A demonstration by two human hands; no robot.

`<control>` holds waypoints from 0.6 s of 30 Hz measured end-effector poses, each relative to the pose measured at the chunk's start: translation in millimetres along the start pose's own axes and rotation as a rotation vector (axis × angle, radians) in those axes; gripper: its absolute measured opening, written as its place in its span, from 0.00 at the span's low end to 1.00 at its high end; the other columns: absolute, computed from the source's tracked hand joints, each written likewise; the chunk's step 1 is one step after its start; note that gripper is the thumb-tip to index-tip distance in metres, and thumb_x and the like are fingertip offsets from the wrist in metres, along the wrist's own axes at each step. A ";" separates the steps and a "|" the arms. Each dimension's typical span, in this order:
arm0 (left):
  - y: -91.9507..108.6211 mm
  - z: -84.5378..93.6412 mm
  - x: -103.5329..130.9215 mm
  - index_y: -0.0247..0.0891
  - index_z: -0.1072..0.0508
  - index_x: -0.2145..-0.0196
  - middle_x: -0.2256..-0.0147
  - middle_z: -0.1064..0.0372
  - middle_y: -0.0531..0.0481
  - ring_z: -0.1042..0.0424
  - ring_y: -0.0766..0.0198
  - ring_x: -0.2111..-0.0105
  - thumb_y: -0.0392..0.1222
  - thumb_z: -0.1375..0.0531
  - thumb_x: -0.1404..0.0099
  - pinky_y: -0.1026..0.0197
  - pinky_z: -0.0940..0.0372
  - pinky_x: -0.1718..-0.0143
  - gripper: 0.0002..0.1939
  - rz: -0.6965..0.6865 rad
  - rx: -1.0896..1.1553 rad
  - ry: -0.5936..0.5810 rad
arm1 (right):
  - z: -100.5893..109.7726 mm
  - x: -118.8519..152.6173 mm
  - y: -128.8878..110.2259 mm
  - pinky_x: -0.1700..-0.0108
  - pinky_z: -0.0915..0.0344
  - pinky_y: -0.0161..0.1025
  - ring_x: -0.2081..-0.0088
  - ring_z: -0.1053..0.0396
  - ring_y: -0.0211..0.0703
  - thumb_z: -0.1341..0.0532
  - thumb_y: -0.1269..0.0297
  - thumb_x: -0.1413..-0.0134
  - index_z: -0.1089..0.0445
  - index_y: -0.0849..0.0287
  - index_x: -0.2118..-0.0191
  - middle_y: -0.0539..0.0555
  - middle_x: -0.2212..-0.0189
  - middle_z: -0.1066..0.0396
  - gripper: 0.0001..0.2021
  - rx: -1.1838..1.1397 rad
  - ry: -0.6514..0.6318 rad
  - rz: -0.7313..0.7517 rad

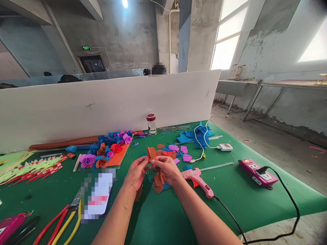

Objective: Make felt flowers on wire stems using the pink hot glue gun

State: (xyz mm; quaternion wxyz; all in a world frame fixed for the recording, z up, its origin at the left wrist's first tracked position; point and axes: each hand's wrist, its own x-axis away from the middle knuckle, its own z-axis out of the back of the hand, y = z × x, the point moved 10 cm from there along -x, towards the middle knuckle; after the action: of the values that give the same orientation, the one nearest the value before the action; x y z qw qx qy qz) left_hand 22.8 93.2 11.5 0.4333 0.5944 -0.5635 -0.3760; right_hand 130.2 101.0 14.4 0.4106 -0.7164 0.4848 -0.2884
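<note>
Both my hands meet over the middle of the green table, with a curled orange-brown paper petal (151, 153) upright between their fingertips. My left hand (137, 170) pinches its lower left side, and my right hand (167, 167) pinches its lower right. The fingers cover the petal's base. Loose brown petals (158, 182) lie under and beside my right hand, with purple petals (187, 158) and a few blue and red ones behind. A pink glue gun (198, 180) rests just right of my right hand, a clear glue stick showing at its back.
Finished paper roses (88, 160) sit at the left near a phone (99, 194) and two pairs of red- and yellow-handled tools (65, 217). A lidded glass jar (152, 125) stands by the white board (114, 105). A magenta power strip (258, 173) and cords lie right.
</note>
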 end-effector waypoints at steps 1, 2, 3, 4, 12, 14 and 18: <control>-0.9 0.4 0.0 0.36 0.20 0.69 0.64 0.24 0.45 0.31 0.64 0.67 0.44 0.29 0.53 0.63 0.37 0.66 0.14 0.004 0.013 -0.002 | 0.2 0.1 0.3 0.71 0.45 0.33 0.77 0.39 0.32 0.28 0.57 0.69 0.26 0.63 0.77 0.48 0.81 0.33 0.14 0.002 0.001 -0.007; -1.7 1.2 -0.1 0.36 0.20 0.69 0.64 0.24 0.46 0.31 0.64 0.67 0.44 0.29 0.53 0.63 0.36 0.66 0.13 0.006 0.024 -0.004 | 0.3 0.1 0.4 0.71 0.45 0.33 0.77 0.39 0.32 0.28 0.57 0.70 0.27 0.63 0.77 0.48 0.81 0.33 0.14 0.003 0.001 -0.012; -2.3 2.2 -0.4 0.36 0.20 0.69 0.64 0.24 0.46 0.31 0.64 0.67 0.43 0.29 0.52 0.63 0.36 0.66 0.12 0.007 0.032 -0.004 | 0.4 0.1 0.4 0.71 0.45 0.33 0.77 0.39 0.32 0.28 0.57 0.70 0.27 0.63 0.78 0.48 0.81 0.33 0.14 0.004 0.001 -0.014; -2.9 3.1 -0.8 0.36 0.20 0.69 0.64 0.24 0.46 0.31 0.64 0.67 0.42 0.30 0.52 0.63 0.36 0.66 0.12 0.007 0.039 -0.005 | 0.3 0.0 0.2 0.71 0.45 0.33 0.77 0.40 0.32 0.28 0.57 0.70 0.27 0.63 0.78 0.48 0.81 0.33 0.14 0.005 0.000 -0.012; -5.8 3.6 -0.5 0.36 0.21 0.71 0.67 0.24 0.47 0.30 0.65 0.67 0.40 0.29 0.53 0.64 0.36 0.66 0.10 0.019 0.091 0.003 | 1.0 -0.4 1.5 0.72 0.46 0.33 0.79 0.42 0.31 0.29 0.57 0.69 0.27 0.63 0.78 0.49 0.82 0.33 0.14 0.003 0.004 -0.014; -5.2 2.1 0.1 0.36 0.21 0.72 0.67 0.24 0.47 0.30 0.65 0.67 0.40 0.29 0.53 0.64 0.36 0.66 0.09 0.018 0.095 -0.003 | 1.2 -0.6 1.6 0.72 0.46 0.34 0.78 0.41 0.32 0.29 0.57 0.69 0.27 0.63 0.78 0.49 0.82 0.32 0.14 0.001 0.006 -0.012; -4.6 0.6 0.5 0.36 0.20 0.72 0.66 0.24 0.46 0.30 0.64 0.67 0.41 0.29 0.52 0.64 0.36 0.66 0.09 0.014 0.084 -0.011 | 1.9 -1.6 0.5 0.72 0.46 0.33 0.78 0.40 0.32 0.29 0.57 0.69 0.27 0.62 0.78 0.49 0.81 0.32 0.14 0.003 0.013 0.009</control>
State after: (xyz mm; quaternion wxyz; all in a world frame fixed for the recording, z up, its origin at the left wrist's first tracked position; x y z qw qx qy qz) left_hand 23.8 92.6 7.0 0.4074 0.6058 -0.5855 -0.3524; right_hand 130.9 103.0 13.0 0.4099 -0.7117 0.4903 -0.2916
